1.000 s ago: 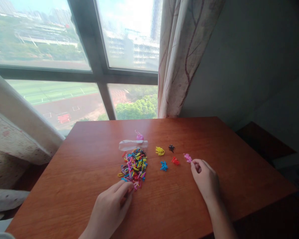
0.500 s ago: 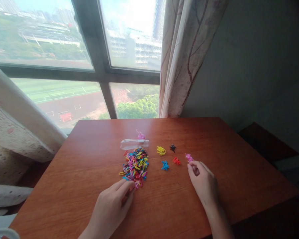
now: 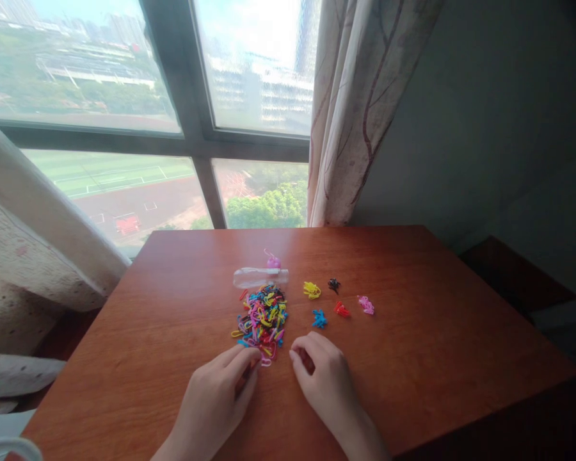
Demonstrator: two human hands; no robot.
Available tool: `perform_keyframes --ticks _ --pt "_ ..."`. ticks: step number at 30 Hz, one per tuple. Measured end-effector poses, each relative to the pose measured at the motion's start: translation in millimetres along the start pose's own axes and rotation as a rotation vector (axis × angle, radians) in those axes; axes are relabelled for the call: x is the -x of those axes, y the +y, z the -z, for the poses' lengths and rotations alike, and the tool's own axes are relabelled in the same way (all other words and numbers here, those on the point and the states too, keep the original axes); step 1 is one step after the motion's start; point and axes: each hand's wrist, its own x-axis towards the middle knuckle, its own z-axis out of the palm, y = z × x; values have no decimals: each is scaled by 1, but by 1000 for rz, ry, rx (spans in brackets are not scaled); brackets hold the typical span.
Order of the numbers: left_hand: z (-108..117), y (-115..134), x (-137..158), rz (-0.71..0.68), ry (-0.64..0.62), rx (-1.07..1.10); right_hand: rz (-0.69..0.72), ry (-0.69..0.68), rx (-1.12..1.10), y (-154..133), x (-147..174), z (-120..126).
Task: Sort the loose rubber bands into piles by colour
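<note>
A mixed pile of small plastic stitch markers (image 3: 264, 314), many with looped ends, lies on the wooden table (image 3: 173, 307). At its near edge my left hand (image 3: 221, 384) is closed in a pinch, with a pink stitch marker (image 3: 265, 363) showing at the fingertips. My right hand (image 3: 324, 371) hovers just right of the pile, thumb and forefinger curled together, nothing visible in them. Farther right lie single-colour groups: yellow markers (image 3: 312, 290), black markers (image 3: 334, 285), blue markers (image 3: 319, 318), red markers (image 3: 342, 309) and pink markers (image 3: 365, 305).
Behind the pile a clear plastic bottle (image 3: 256, 277) lies on its side. Beyond it is a pink lid-like piece (image 3: 273, 262) with a thin loop. A window (image 3: 249, 192) and a curtain (image 3: 345, 128) stand past the far edge. A white curved object (image 3: 14, 448) is at lower left.
My right hand has moved left from the pink group to beside the pile. The left hand stays at the near edge, where a pink marker now shows more clearly.
</note>
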Motion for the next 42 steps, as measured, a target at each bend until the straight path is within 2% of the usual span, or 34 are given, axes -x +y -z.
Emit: perform_keyframes --ticks 8,24,42 --pt "-1 -1 3 9 -13 -8 0 -82 16 -15 3 -9" --pt "-1 0 1 18 0 -27 -60 -70 86 -22 0 -12" --pt "-1 0 0 19 -23 -36 12 -21 141 -19 2 -12"
